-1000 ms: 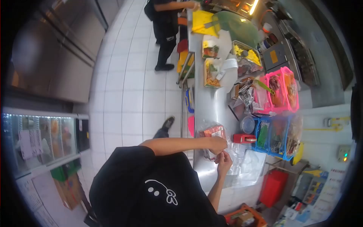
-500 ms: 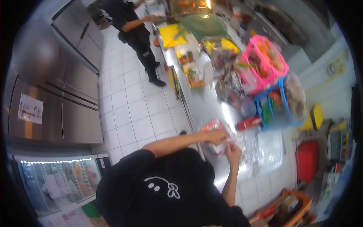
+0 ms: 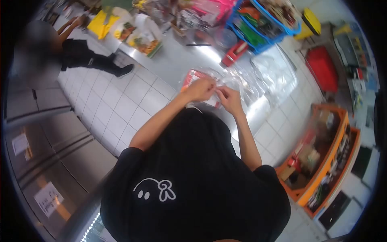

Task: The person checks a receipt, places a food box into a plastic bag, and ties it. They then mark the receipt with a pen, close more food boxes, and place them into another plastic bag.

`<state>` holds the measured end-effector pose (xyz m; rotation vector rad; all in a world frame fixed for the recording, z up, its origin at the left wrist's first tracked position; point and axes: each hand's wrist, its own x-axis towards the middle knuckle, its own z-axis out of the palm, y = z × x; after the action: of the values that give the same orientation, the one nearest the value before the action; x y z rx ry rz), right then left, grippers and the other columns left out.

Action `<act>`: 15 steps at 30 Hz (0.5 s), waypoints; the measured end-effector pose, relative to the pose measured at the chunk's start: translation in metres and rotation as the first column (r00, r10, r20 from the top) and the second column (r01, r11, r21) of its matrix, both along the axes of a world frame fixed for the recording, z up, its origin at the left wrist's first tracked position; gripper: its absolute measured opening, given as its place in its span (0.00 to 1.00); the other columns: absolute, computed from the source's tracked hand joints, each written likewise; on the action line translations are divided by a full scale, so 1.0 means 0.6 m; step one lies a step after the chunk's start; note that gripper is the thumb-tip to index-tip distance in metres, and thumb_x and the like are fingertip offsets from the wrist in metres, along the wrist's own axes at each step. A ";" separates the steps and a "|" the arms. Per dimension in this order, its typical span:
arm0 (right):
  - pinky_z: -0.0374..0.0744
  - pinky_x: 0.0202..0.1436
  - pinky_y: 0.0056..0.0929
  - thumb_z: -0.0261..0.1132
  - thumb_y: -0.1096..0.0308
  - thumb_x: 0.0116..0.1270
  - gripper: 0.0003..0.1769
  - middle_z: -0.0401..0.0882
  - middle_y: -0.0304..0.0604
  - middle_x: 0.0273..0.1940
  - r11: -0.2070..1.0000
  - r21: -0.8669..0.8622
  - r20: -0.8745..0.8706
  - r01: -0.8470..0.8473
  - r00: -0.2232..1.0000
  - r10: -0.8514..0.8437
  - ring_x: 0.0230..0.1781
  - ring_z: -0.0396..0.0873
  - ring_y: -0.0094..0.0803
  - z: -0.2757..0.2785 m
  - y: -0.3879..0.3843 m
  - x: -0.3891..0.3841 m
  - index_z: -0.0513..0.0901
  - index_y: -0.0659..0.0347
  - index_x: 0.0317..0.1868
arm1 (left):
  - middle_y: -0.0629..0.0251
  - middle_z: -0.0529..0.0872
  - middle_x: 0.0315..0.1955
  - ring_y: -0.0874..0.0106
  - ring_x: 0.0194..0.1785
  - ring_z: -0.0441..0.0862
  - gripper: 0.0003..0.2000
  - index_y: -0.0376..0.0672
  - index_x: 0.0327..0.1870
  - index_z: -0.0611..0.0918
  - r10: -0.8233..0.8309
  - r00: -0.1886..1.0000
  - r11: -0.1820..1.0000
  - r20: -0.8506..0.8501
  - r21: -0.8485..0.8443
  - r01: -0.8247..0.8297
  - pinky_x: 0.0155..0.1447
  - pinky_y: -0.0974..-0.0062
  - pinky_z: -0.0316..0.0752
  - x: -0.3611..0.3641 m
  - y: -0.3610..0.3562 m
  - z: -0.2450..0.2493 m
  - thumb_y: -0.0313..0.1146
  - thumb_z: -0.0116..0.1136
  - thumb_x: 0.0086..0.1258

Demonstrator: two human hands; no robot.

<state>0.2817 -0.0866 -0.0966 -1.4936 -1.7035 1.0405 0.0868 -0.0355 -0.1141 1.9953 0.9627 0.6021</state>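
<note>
Fingers of our left hand [image 3: 200, 89] and our right hand [image 3: 228, 98] come together over the near edge of the steel bench [image 3: 171, 64], just ahead of our black shirt. The left grip is closed, with the fingers curled in and pinched on the film of a clear bag [image 3: 193, 76] that has red contents inside. The right hand sits just beside it, almost knuckle to knuckle. Its grip is likewise closed on the near edge of the same bag, though the fingertips are too small for us to say exactly how the film is pinched. The clear bag lies on the bench and spreads away to the far left of our hands, close to the bench edge above the white floor tiles.

To the right of the bag, loose clear sheets [image 3: 268, 72] cover the bench. Farther off lies a small red tool [image 3: 234, 53] — beside it are a round clear tub [image 3: 225, 37] and a blue basket [image 3: 262, 30] packed with goods. Far left along the bench stand food trays [image 3: 145, 40] and a yellow board [image 3: 100, 23]. A co-worker [image 3: 82, 56] in dark clothes stands on the tiles at that far end. On our right, low by the floor, we see an orange crate [image 3: 322, 161] and a red bin [image 3: 321, 69].
</note>
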 end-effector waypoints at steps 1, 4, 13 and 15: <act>0.75 0.30 0.28 0.68 0.67 0.70 0.10 0.84 0.46 0.26 1.000 -0.020 -0.028 0.001 1.000 -0.001 0.22 0.76 0.25 0.004 -0.001 -0.001 0.88 0.64 0.45 | 0.55 0.79 0.28 0.60 0.32 0.80 0.04 0.38 0.33 0.79 -0.032 0.999 0.999 0.006 -0.017 0.032 0.37 0.63 0.73 0.002 0.002 0.009 0.28 0.60 0.64; 0.76 0.30 0.28 0.68 0.67 0.70 0.10 0.84 0.45 0.26 0.998 -0.068 -0.041 0.005 0.999 -0.008 0.22 0.77 0.24 0.000 -0.003 0.001 0.88 0.65 0.45 | 0.56 0.79 0.27 0.62 0.30 0.78 0.05 0.36 0.34 0.79 -0.014 1.000 1.000 0.022 -0.008 0.014 0.37 0.63 0.72 -0.001 0.000 0.020 0.27 0.61 0.64; 0.72 0.27 0.26 0.68 0.69 0.69 0.08 0.84 0.39 0.25 0.991 -0.121 -0.062 -0.054 0.997 0.047 0.21 0.73 0.19 -0.002 0.005 0.015 0.88 0.65 0.42 | 0.57 0.79 0.28 0.60 0.33 0.79 0.05 0.36 0.36 0.80 -0.072 0.997 0.995 -0.007 -0.072 0.071 0.40 0.63 0.73 -0.005 0.003 0.028 0.28 0.62 0.66; 0.75 0.29 0.32 0.68 0.67 0.66 0.08 0.84 0.44 0.26 0.992 -0.111 0.024 -0.058 0.998 0.061 0.22 0.78 0.29 0.020 0.006 0.009 0.87 0.64 0.38 | 0.56 0.79 0.30 0.59 0.35 0.80 0.05 0.35 0.36 0.80 -0.085 0.996 0.996 -0.013 -0.038 0.084 0.41 0.63 0.74 -0.009 -0.001 0.028 0.27 0.62 0.65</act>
<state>0.2872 -0.0833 -0.0845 -1.5407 -1.7440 1.1675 0.0816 -0.0362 -0.0975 1.9989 0.8868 0.5203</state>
